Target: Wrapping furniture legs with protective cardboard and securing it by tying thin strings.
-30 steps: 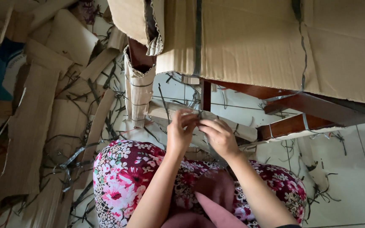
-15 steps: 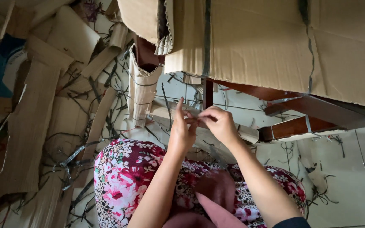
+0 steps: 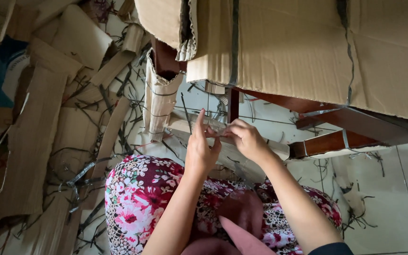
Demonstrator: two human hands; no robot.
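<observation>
Under cardboard, two hands [image 3: 203, 150] [image 3: 245, 139], one strap [image 3: 218, 133]

We count two hands, the left hand [image 3: 200, 147] and the right hand [image 3: 246, 140], meeting on one thin grey strap [image 3: 216, 131]. One large cardboard sheet [image 3: 303, 47] covers one dark wooden frame [image 3: 336, 118], and one cardboard-wrapped leg [image 3: 159, 101] stands below it. The cardboard scraps [image 3: 38, 118] and loose straps [image 3: 79, 177] on the floor overlap too much for us to count.
</observation>
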